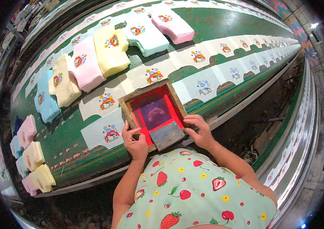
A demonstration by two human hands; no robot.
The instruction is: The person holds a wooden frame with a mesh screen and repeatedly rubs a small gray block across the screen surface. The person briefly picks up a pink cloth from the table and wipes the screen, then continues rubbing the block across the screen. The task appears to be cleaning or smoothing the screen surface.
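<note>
A wooden screen-printing frame [143,90] with red borders and a dark purple mesh is tilted over the near edge of the green table. My left hand [134,143] closes on its left side, thumb and fingers bent at the wood. At the opposite side, my right hand [198,131] grips the lower right corner. Inside the frame's near end rests a flat grey squeegee blade [166,136]. Just left of the frame lies a white shirt-shaped fabric piece [93,133] with a red and blue print. To the right, another white piece [204,84] bears a mostly blue print.
Rows of printed pieces run along the green table [223,28]. Stacks of pink [85,72], yellow [112,61] and blue pieces [47,110] stand on it, with more stacks [36,156] at the left end. A pale rail [238,110] edges the table's near side.
</note>
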